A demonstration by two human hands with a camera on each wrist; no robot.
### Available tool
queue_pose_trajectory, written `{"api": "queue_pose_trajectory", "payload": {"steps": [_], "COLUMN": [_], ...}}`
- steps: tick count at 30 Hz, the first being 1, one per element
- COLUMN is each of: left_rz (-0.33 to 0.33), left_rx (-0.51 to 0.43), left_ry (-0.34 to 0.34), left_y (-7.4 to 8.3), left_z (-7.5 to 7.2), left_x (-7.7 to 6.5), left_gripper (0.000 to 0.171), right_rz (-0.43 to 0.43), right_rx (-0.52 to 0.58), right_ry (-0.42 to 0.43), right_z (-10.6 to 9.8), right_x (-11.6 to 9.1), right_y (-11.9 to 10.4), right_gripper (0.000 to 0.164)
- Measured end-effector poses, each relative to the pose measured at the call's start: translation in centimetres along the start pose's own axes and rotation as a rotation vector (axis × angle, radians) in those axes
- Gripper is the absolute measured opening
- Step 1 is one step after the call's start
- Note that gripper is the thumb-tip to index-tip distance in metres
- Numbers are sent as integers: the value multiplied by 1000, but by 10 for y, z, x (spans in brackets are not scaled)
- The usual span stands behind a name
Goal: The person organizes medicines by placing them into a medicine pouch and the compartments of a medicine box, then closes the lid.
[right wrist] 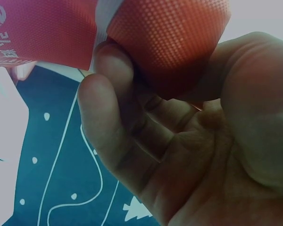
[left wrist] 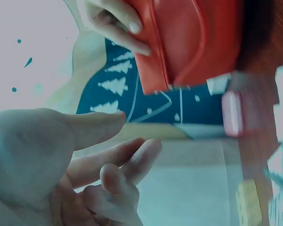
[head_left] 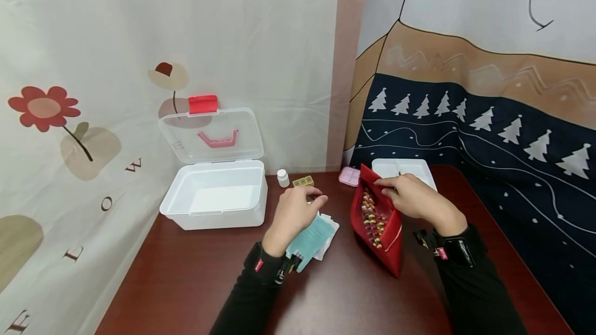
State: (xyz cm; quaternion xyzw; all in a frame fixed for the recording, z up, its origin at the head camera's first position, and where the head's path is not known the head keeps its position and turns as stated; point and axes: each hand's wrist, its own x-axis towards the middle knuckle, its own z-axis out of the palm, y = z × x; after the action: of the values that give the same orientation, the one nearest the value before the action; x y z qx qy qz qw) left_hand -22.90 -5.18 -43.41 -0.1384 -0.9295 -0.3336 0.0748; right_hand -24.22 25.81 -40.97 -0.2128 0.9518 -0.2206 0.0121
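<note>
My right hand [head_left: 412,198] grips the upper edge of a red zip pouch [head_left: 390,249], fingers curled round its fabric. The pouch gapes and stands tilted over the table, with rows of coloured capsules [head_left: 372,218] visible inside. White lettering shows on the red fabric [right wrist: 47,35] in the right wrist view. My left hand [head_left: 295,213] hovers left of the pouch with nothing in it; in the left wrist view its thumb and loosely bent fingers [left wrist: 127,160] stand apart. Partly behind the left wrist lie teal packets [head_left: 309,239] on white ones.
An opened clear-lidded box [head_left: 214,219] with a red latch stands on the left. Beside it are a small white bottle [head_left: 282,178] and a yellow-green pill case [head_left: 303,181]. A pink pill case [head_left: 349,176] and a white tray [head_left: 400,165] lie behind the pouch, near the wall.
</note>
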Motion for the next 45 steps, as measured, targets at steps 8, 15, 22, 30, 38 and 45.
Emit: {"api": "queue_pose_trajectory", "payload": {"steps": [8,15,22,30,38,45], "left_rz": [3,57,1,-45,56,101], "left_rx": [172,448,581,623,589,554], "left_ry": [-35,-276,-369,-360,-252,-123], "left_y": [-24,-29,-23,-27,-29,-25], "left_z": [-4,22,39,45,40,29], "left_x": [-11,-18,-26,-28,-26,-25], "left_gripper": [17,22,64,74,26,39], "right_rz": [0,8,17,7,17,16], "right_rx": [-8,-6,-2,11,11,14], "right_ry": [3,2,1,-9,-20,-28], "right_z": [0,-1,0,0,1,1], "right_x": [0,-3,-3,-1,0,1], "right_y": [3,4,3,-1,-1,0], "right_gripper": [34,34,34,35,36,36]}}
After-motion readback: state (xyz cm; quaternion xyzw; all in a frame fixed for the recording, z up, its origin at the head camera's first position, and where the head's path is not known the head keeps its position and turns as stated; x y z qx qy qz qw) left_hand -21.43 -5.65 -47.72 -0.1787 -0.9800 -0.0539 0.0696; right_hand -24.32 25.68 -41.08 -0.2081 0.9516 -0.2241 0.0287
